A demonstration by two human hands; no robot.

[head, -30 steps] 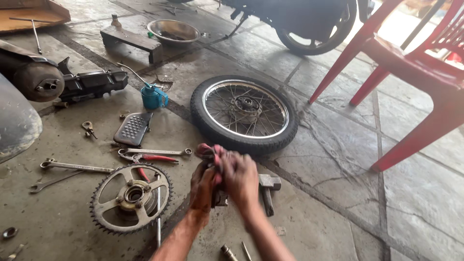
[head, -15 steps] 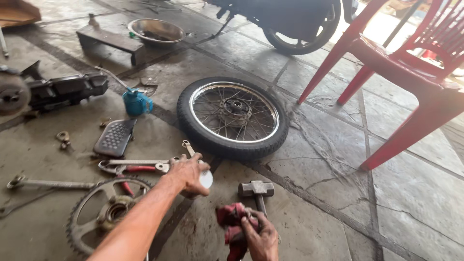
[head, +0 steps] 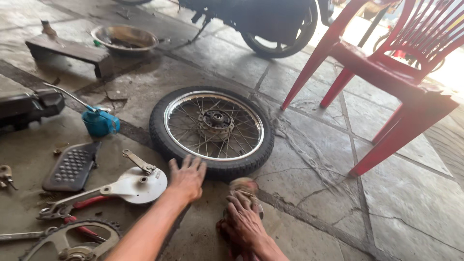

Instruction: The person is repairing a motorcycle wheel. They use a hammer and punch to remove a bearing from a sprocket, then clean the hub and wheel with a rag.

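My left hand (head: 187, 179) is spread open, fingers apart, reaching toward the near edge of a spoked motorcycle wheel (head: 212, 130) lying flat on the floor; the fingertips are almost at the tyre. My right hand (head: 244, 220) grips a dirty red rag (head: 243, 186) low in the middle, just in front of the wheel. A round silver brake plate (head: 137, 183) with a lever arm lies left of my left hand. A toothed sprocket (head: 72, 241) sits at the bottom left.
A red plastic chair (head: 396, 77) stands to the right. A parked motorcycle's rear wheel (head: 280, 29) is at the back. Left of the wheel lie a blue oil can (head: 99, 122), a black footplate (head: 71, 166), red-handled pliers (head: 77, 203) and a metal bowl (head: 124, 38).
The view has moved closer to the wheel. My left hand has gone forward from the brake plate toward the tyre. My right hand with the rag has come up toward the wheel, covering the hammer.
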